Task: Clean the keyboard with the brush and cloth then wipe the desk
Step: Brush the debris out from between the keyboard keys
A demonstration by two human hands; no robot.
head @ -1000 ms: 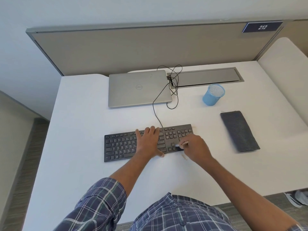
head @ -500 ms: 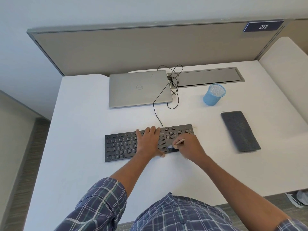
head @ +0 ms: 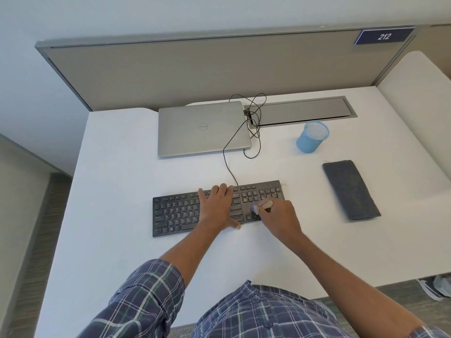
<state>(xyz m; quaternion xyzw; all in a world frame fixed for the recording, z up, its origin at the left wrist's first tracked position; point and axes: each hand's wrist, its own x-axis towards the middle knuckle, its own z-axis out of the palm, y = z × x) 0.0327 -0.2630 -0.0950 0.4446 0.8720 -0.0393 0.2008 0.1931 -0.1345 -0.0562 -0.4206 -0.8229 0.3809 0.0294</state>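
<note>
A black keyboard (head: 178, 213) lies on the white desk (head: 122, 252) in front of me. My left hand (head: 216, 207) rests flat on its middle keys, fingers straight. My right hand (head: 279, 219) grips a small wooden-handled brush (head: 264, 206); its pale bristles touch the keys near the arrow cluster on the keyboard's right side. A folded grey cloth (head: 350, 190) lies on the desk to the right of the keyboard, apart from both hands.
A shut silver laptop (head: 202, 129) sits behind the keyboard, with a black cable (head: 229, 167) looping from it to the keyboard. A blue mesh cup (head: 312, 136) stands at back right near a grey cable hatch (head: 302, 111). A partition wall closes the desk's far edge.
My right hand has swept the brush back and forth over the right keys, first leftward, then slightly up and right. My left hand has stayed flat on the keyboard.
</note>
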